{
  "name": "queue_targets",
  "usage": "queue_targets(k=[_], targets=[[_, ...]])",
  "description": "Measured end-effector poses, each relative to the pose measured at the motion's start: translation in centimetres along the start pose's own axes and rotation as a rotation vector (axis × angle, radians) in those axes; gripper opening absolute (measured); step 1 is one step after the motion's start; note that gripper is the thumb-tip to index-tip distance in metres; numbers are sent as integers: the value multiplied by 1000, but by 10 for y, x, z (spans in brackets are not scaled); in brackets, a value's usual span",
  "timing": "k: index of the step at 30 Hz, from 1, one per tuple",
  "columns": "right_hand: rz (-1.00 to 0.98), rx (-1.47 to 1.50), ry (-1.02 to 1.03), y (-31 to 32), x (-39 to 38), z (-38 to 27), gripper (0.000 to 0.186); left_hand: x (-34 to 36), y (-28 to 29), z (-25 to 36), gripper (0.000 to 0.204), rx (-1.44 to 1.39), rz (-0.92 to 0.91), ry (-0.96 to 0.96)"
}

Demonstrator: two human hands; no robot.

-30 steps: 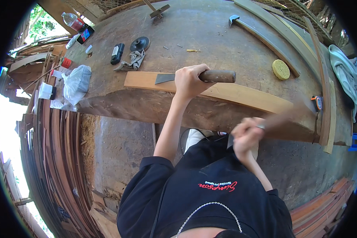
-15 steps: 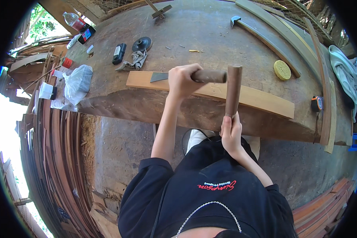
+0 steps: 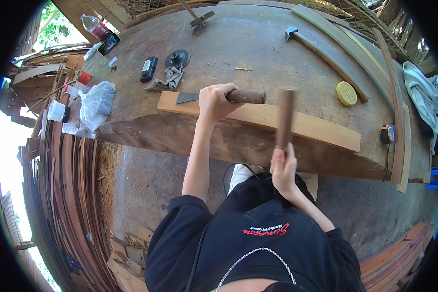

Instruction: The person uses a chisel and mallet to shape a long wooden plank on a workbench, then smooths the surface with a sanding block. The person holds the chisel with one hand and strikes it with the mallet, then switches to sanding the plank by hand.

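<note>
My left hand [image 3: 215, 102] is closed around the wooden handle [image 3: 248, 96] of a wide flat chisel, whose blade [image 3: 188, 98] lies on a pale wooden plank [image 3: 316, 129] along the bench's front edge. Its fingers hide part of the tool. My right hand [image 3: 283, 168] grips the lower end of a round wooden stick [image 3: 286, 114], held upright just right of the chisel handle and blurred by motion. Whether stick and handle touch, I cannot tell.
The bench [image 3: 258, 48] bears a hammer [image 3: 326, 56], yellow round block [image 3: 346, 93], tape measure [image 3: 387, 134], long boards [image 3: 398, 121], black device [image 3: 149, 69], black disc [image 3: 176, 59], rag [image 3: 170, 78], plastic bag [image 3: 97, 104] and bottle [image 3: 93, 27]. Timber strips [image 3: 63, 194] are stacked at left.
My left hand and the chisel have moved leftward along the plank. My right hand has brought the stick from slanting off to the right to upright beside the chisel handle.
</note>
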State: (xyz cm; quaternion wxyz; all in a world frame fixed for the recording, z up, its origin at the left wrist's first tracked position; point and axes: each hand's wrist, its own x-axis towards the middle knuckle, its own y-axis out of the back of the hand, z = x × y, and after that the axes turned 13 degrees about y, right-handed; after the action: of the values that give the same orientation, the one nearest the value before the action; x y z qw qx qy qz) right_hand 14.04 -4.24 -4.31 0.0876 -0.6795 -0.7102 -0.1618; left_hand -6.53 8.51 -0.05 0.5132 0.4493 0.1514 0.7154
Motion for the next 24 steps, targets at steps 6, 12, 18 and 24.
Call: queue_targets(k=[6, 12, 18, 24], targets=[[478, 423, 358, 3, 39, -35, 35, 3, 5, -4, 21, -9, 0, 27], [-106, -44, 88, -18, 12, 9, 27, 4, 12, -8, 21, -6, -45, 94], [271, 473, 233, -5, 30, -9, 32, 7, 21, -6, 23, -5, -31, 85], [-122, -37, 63, -24, 27, -7, 26, 8, 22, -10, 20, -34, -24, 78]])
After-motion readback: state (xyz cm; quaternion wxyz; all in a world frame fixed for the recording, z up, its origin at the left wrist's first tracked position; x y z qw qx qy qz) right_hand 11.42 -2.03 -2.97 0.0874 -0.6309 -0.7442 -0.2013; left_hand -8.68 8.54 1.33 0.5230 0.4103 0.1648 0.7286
